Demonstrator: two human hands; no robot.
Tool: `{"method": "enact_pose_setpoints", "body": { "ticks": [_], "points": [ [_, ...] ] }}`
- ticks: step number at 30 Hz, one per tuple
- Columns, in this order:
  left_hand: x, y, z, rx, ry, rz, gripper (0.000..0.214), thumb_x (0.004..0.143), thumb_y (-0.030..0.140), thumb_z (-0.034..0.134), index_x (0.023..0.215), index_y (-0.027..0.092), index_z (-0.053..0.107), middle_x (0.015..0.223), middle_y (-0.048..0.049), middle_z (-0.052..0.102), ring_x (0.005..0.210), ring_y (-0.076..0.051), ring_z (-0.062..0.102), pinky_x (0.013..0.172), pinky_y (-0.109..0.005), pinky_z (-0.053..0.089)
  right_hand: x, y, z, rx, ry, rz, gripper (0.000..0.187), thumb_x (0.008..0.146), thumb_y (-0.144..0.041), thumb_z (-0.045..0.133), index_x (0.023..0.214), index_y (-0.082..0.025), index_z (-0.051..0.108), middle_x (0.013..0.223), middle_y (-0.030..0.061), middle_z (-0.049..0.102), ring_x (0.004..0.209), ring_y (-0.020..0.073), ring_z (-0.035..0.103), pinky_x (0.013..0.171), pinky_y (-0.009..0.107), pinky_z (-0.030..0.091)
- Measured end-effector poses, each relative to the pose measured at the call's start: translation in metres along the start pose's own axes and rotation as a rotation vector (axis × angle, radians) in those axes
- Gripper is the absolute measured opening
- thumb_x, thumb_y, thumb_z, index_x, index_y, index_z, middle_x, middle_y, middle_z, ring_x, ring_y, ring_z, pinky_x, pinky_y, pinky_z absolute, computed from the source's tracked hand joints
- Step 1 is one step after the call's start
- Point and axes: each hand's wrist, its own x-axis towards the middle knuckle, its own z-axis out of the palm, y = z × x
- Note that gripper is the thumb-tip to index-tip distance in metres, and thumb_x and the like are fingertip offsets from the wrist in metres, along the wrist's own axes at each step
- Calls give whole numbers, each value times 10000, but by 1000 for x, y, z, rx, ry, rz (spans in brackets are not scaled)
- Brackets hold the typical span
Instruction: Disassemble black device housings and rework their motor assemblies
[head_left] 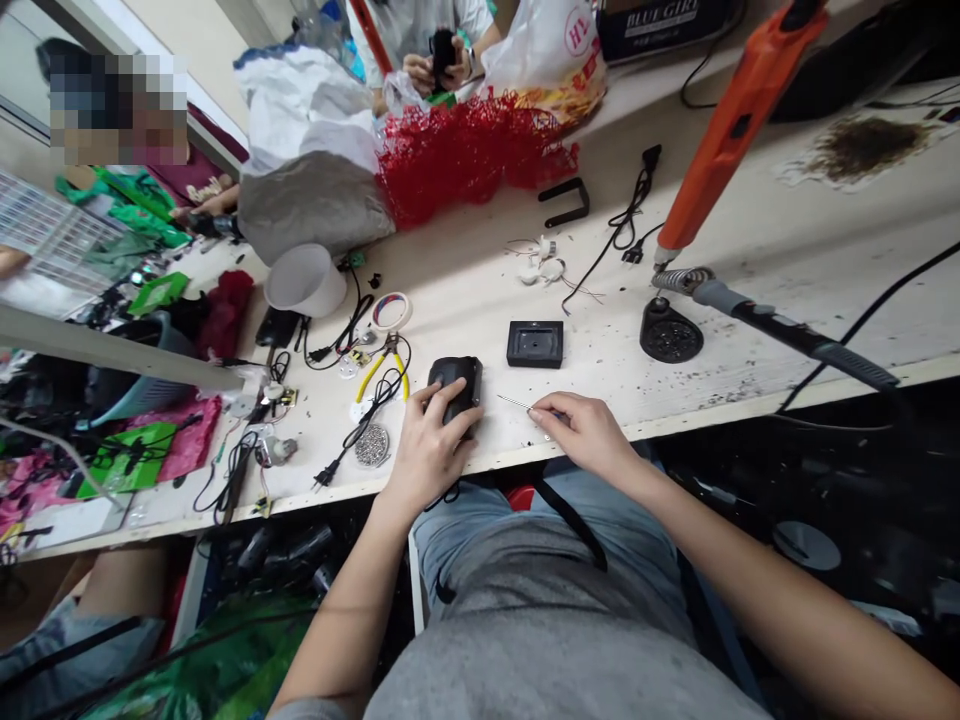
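My left hand (442, 430) is closed over a black plastic housing (452, 375) at the bench's front edge; its underside is hidden. A black cord with a plug (375, 410) lies just left of it. In my right hand (577, 430) is a thin screwdriver (514, 402), its metal shaft pointing left toward the housing without touching it. Tiny screw-like bits lie below that shaft. Beyond both hands sits a black rectangular case part (535, 344). Yellow-handled pliers (388, 365) and a coil of metal wool (372, 445) rest left of my left hand.
An orange electric screwdriver (739, 130) hangs at right above a soldering iron (780, 325) in its stand (670, 330). A white tub (306, 280), tape roll (391, 311) and red netting (472, 150) stand farther back. Other people work across the bench and at left.
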Motion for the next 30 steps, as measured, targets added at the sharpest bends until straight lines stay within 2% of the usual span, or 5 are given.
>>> {"method": "enact_pose_setpoints", "body": {
  "ticks": [5, 10, 15, 20, 30],
  "points": [
    [-5, 2, 7, -244, 233, -259, 206, 839, 363, 726, 989, 235, 665, 1294, -114, 589, 1206, -304, 514, 1027, -516, 444, 6, -5, 5, -37, -5, 109, 157, 910, -302, 509, 813, -226, 606, 671, 0, 651, 638, 178, 596, 641, 285, 409],
    [-9, -10, 16, -503, 399, -795, 644, 718, 422, 798, 1268, 231, 523, 1286, -129, 543, 1200, -308, 556, 987, -483, 479, 24, -27, 29, -14, -11, 114, 75, 869, -276, 576, 816, -231, 604, 712, -4, 642, 648, 170, 574, 640, 274, 385],
    [-11, -16, 13, -837, 401, -966, 890, 690, 378, 807, 1465, 278, 379, 1178, -86, 652, 1111, -289, 635, 1016, -467, 469, 35, -51, 62, 12, -103, 18, 76, 822, -287, 676, 856, -227, 644, 691, -29, 624, 612, 143, 558, 630, 256, 409],
    [-10, -12, 12, -1606, 654, -1111, 631, 729, 312, 701, 1326, 206, 528, 1060, -76, 724, 982, -247, 699, 931, -403, 539, 39, -51, 71, -2, -76, -133, 177, 936, -333, 543, 1012, -210, 646, 920, 42, 693, 795, 176, 650, 737, 282, 498],
    [-23, -12, 22, -2421, 336, -1009, 546, 884, 425, 604, 1328, 109, 569, 1236, -214, 690, 999, -385, 718, 822, -552, 579, 46, -6, 35, -662, -9, -198, 361, 973, -280, 411, 1142, -127, 691, 921, 167, 605, 896, 330, 597, 822, 494, 541]
  ]
}}
